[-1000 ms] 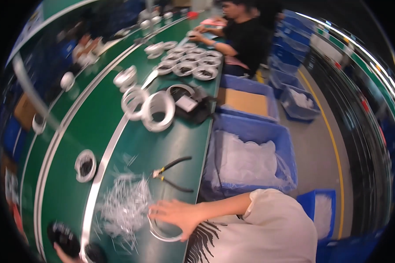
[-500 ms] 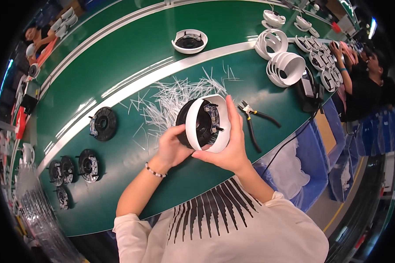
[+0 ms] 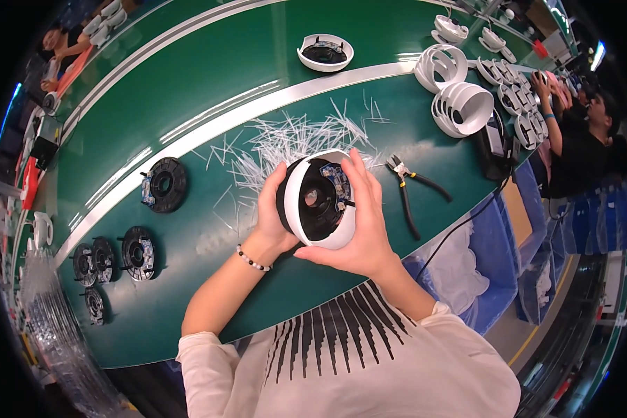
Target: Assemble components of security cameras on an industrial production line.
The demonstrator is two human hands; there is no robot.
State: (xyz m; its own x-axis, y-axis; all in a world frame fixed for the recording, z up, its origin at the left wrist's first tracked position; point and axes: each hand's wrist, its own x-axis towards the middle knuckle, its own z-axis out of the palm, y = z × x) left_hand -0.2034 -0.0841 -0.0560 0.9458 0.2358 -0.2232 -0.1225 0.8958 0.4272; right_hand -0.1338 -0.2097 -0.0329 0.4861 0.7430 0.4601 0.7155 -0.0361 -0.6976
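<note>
- Green worktop point(image 3: 188, 306) sweeps across a busy factory room, with a co-worker in black point(image 3: 599, 146) off to the right and a blue bin point(image 3: 506, 254) below the table's right side.
- Both hands are closed around one assembly, lifted above the worktop near the middle of the view — a white shell point(image 3: 294, 202) with a black disc point(image 3: 318, 221) set into it.
- Left hand point(image 3: 273, 217) grasps the disc side, palm against its dark outer edge; its farther fingers are hidden behind the piece.
- Right hand point(image 3: 366, 233) grips the white shell, thumb along the lower rim and fingers over the upper right; a blue circuit board point(image 3: 341, 185) sits just inside those fingers.
- Key relation: the piece lies directly between the palms, touching both, so neither hand is nearer. Its round opening tilts up and toward the right hand — the axis through it runs roughly from left palm to right.
- Clear plastic strips point(image 3: 285, 146) lie beyond the hands, cutters point(image 3: 401, 170) with splayed handles rest to the right hand's right, and a loose black disc with a board point(image 3: 177, 184) lies well to the left.
</note>
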